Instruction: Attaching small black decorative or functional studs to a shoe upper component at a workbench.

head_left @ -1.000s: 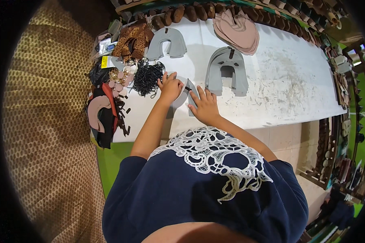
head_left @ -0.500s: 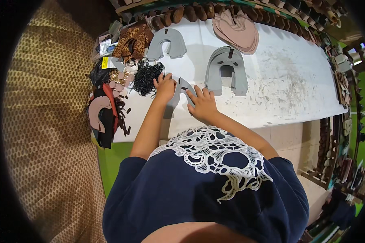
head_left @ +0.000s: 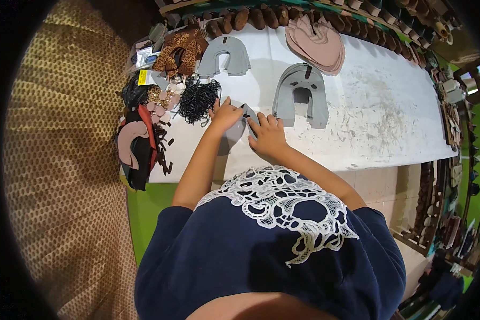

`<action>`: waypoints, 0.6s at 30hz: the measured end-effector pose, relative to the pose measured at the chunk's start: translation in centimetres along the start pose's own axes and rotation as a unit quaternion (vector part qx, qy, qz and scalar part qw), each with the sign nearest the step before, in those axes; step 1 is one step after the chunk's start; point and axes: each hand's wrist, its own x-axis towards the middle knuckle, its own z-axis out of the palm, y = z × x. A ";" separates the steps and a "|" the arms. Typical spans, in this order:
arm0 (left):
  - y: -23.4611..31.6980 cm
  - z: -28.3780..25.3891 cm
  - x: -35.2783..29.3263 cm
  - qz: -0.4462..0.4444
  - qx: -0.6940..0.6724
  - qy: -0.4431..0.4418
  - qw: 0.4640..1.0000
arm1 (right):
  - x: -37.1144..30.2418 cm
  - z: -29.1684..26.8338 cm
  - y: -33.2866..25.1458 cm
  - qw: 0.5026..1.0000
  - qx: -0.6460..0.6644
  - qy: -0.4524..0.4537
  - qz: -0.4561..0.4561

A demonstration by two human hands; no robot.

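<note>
A grey U-shaped cut piece (head_left: pixel 250 127) lies on the white table before me, largely covered by my hands. A small dark strip (head_left: pixel 246 110) shows near its curved top. My left hand (head_left: pixel 225 117) rests on the left part of the piece, fingers apart, thumb side against the strip. Over the right arm of the piece my right hand (head_left: pixel 268 134) lies flat with its fingers spread. Just left of my left hand is a heap of black cords (head_left: pixel 198 100). A stack of similar grey pieces (head_left: pixel 285 98) with dark strips lies beyond my right hand.
Another grey stack (head_left: pixel 210 60) lies farther back, beside leopard-print pieces (head_left: pixel 182 49). Pink cut pieces (head_left: pixel 325 50) sit at the back. At the table's left edge are pink discs (head_left: pixel 157 109), dark strips (head_left: pixel 162 154) and red-and-black material (head_left: pixel 146 125). Shoe forms (head_left: pixel 256 19) line the far edge.
My left hand has shifted right, closer to the dark strip and my right hand, covering more of the grey piece. My right hand has hardly moved. The whole view has shifted slightly.
</note>
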 end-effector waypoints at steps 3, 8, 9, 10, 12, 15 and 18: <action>-0.9 0.9 1.0 -0.012 -0.077 0.049 0.996 | 0.0 0.1 -0.1 1.000 0.002 0.009 -0.003; 0.0 0.2 0.7 -0.022 0.050 0.057 0.997 | 0.0 0.2 0.3 1.000 0.006 0.007 -0.003; 0.3 0.1 0.3 -0.021 0.049 0.056 0.997 | -0.1 0.2 0.4 1.000 0.011 0.008 -0.004; 0.3 0.1 -0.4 -0.003 0.047 0.119 0.992 | -0.2 0.1 0.4 1.000 0.018 0.010 -0.005; 0.1 0.8 -1.1 0.016 0.044 0.182 0.982 | -0.4 0.5 0.6 0.999 0.025 0.027 -0.002; -1.4 2.4 -1.9 0.064 0.041 0.331 0.941 | -0.2 0.3 0.4 0.999 0.036 0.030 -0.007; -1.8 3.4 -3.1 0.120 0.101 0.365 0.918 | -0.2 -0.1 0.4 0.999 0.031 0.015 -0.003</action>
